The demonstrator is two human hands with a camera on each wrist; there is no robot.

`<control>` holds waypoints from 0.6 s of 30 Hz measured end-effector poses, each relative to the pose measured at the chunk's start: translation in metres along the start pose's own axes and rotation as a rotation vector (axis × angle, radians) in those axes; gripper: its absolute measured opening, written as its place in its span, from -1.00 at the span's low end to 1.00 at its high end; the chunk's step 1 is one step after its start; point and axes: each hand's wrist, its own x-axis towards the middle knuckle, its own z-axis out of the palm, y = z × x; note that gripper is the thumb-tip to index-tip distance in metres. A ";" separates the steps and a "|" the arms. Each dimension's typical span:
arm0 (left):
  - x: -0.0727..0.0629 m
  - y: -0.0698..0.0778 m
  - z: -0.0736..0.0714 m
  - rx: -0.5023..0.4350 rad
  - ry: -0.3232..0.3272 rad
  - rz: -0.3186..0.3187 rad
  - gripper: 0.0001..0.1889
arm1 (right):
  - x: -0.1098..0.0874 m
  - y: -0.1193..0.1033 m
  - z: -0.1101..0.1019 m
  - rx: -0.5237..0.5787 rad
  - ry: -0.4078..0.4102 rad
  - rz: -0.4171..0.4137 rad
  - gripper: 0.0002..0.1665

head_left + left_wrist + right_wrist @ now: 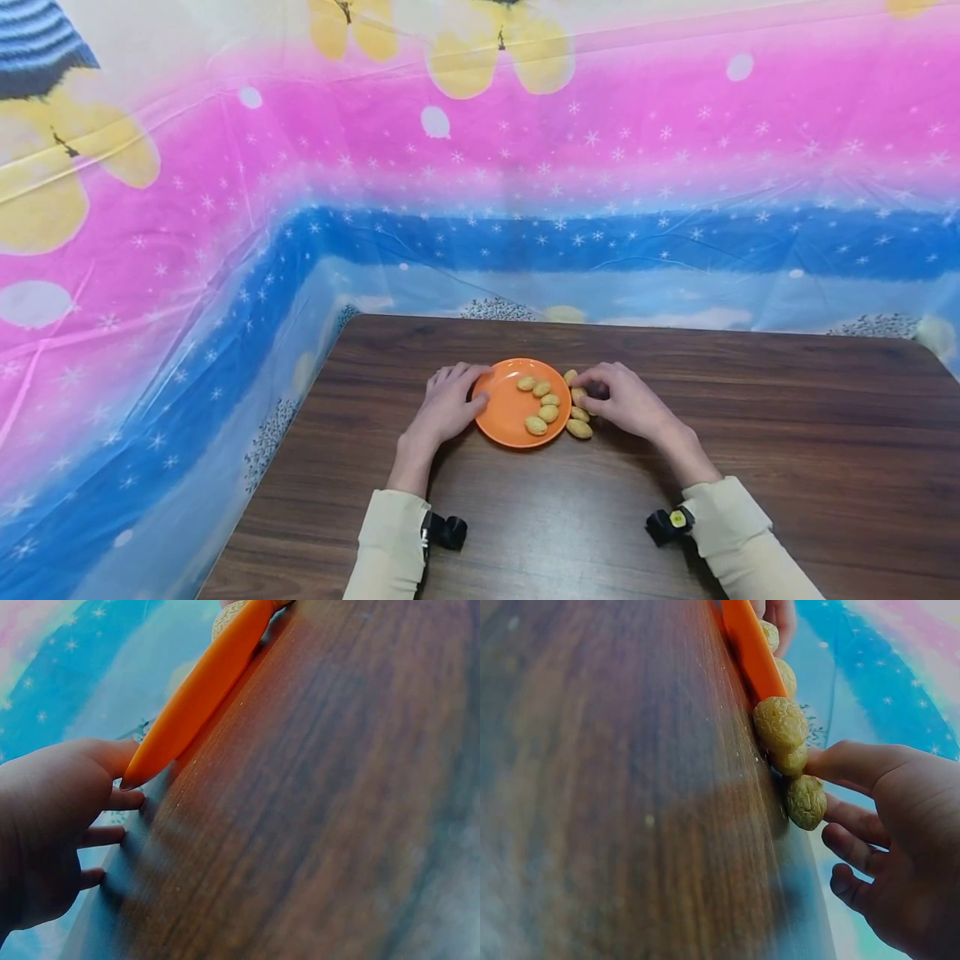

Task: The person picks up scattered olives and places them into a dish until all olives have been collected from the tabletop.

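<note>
An orange plate lies on the wooden table with several small yellow-brown potatoes on it, mostly toward its right half. My left hand holds the plate's left edge, thumb and index finger spread along the rim. Against the plate's right side, more potatoes rest on the tabletop; close up in the right wrist view a potato shows wrinkled skin. Bent over this group, my right hand pinches one potato between thumb and index finger. The fingers partly hide that potato.
The dark brown table reaches well out on both sides of the arms. Behind it and along its left hangs a pink and blue patterned cloth. A small black camera sits at the left wrist, another camera at the right.
</note>
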 end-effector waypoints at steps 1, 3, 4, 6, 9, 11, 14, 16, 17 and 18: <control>0.000 0.000 0.000 0.002 -0.002 0.000 -0.56 | 0.000 0.000 0.000 -0.001 0.004 -0.005 -0.69; 0.000 0.000 0.000 0.007 -0.006 0.000 -0.56 | 0.000 -0.001 0.000 0.002 0.013 -0.012 -0.69; 0.001 0.000 0.000 0.009 -0.008 -0.002 -0.56 | 0.000 -0.001 0.000 0.002 0.016 -0.016 -0.69; 0.001 0.000 -0.001 0.011 -0.010 -0.004 -0.56 | 0.001 -0.002 -0.001 0.004 0.018 -0.021 -0.69; 0.002 -0.001 0.000 0.015 -0.016 -0.005 -0.56 | 0.001 -0.002 -0.002 0.003 0.020 -0.016 -0.70; 0.002 -0.001 0.000 0.013 -0.015 -0.002 -0.56 | 0.001 -0.001 -0.002 -0.002 0.023 -0.015 -0.70; 0.002 -0.001 0.001 0.006 -0.012 0.000 -0.56 | 0.000 -0.001 -0.002 -0.002 0.029 -0.017 -0.70; 0.001 -0.001 0.001 0.003 -0.008 -0.003 -0.56 | 0.001 -0.002 -0.003 -0.001 0.030 -0.023 -0.70; 0.001 -0.001 0.001 0.004 -0.008 -0.006 -0.56 | 0.002 -0.003 -0.003 0.001 0.030 -0.024 -0.70; 0.000 -0.001 0.000 0.005 -0.007 -0.008 -0.56 | 0.003 -0.004 -0.004 -0.002 0.031 -0.029 -0.70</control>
